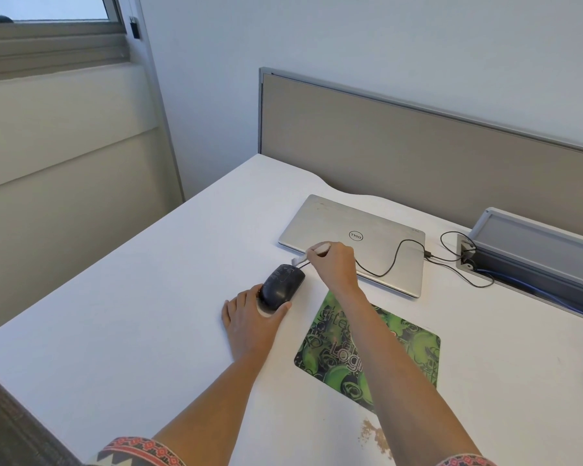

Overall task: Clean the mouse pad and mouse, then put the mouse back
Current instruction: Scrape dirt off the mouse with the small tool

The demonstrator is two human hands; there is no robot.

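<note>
Mouse (282, 285) between left hand (249, 319) thumb, fingers (246, 295); right hand (334, 264) pinches cable (396, 253).

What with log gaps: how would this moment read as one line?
left hand grips black plastic mouse on white desk; right hand pinches small pale item; green patterned mouse pad nearby

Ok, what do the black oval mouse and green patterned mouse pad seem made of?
The black oval mouse looks like hard plastic, matt and scuffed, with dull grey sheen. The green patterned mouse pad is a thin printed sheet lying flat, slightly glossy: plastic or coated fabric, cannot tell.
</note>
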